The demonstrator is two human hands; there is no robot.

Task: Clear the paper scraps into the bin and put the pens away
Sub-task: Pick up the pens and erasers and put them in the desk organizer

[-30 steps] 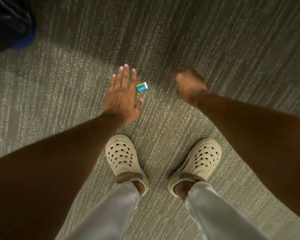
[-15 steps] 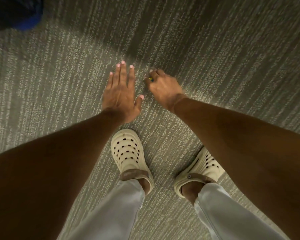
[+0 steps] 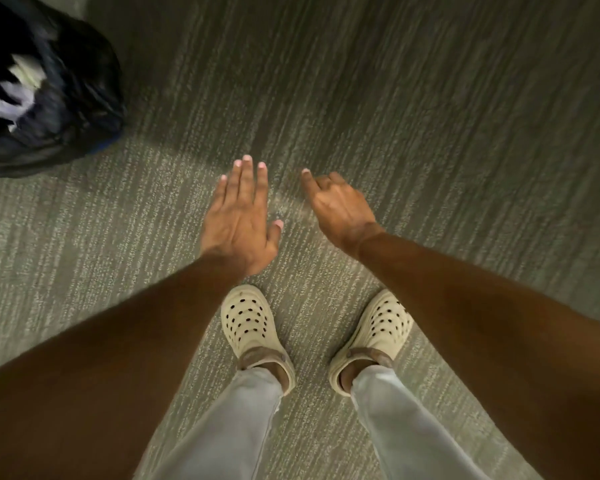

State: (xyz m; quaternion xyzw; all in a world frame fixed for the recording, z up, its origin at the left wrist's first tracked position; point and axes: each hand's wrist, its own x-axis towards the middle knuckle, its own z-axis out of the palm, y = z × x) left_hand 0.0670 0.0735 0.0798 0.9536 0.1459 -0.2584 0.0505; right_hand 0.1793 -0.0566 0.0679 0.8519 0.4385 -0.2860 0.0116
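Head view, looking straight down at the carpet floor (image 3: pixel 430 116). My left hand (image 3: pixel 239 220) sits just left of frame centre, flat, palm down, fingers (image 3: pixel 246 181) straight and held together, pointing to the top of the frame, thumb out to the right; nothing in it. My right hand (image 3: pixel 340 206) is just beside it on the right, apart from it, back of the hand up, index finger stretched toward upper left, the other fingers curled under. I cannot tell whether anything is pinched there, the palm side is hidden. No scrap or pen shows on the carpet, so I get no long axis or heading for one.

The bin (image 3: pixel 45 88) is in the upper left of the frame, lined with a black bag, motion-blurred, pale paper scraps (image 3: pixel 18 95) showing inside it. It lies well apart from both hands, with bare carpet between.

Lower centre: two cream clogs (image 3: pixel 246 320), toes pointing up-frame, light grey trouser legs (image 3: pixel 229 427) below them. Both forearms cross the lower corners and cover much of the floor there.
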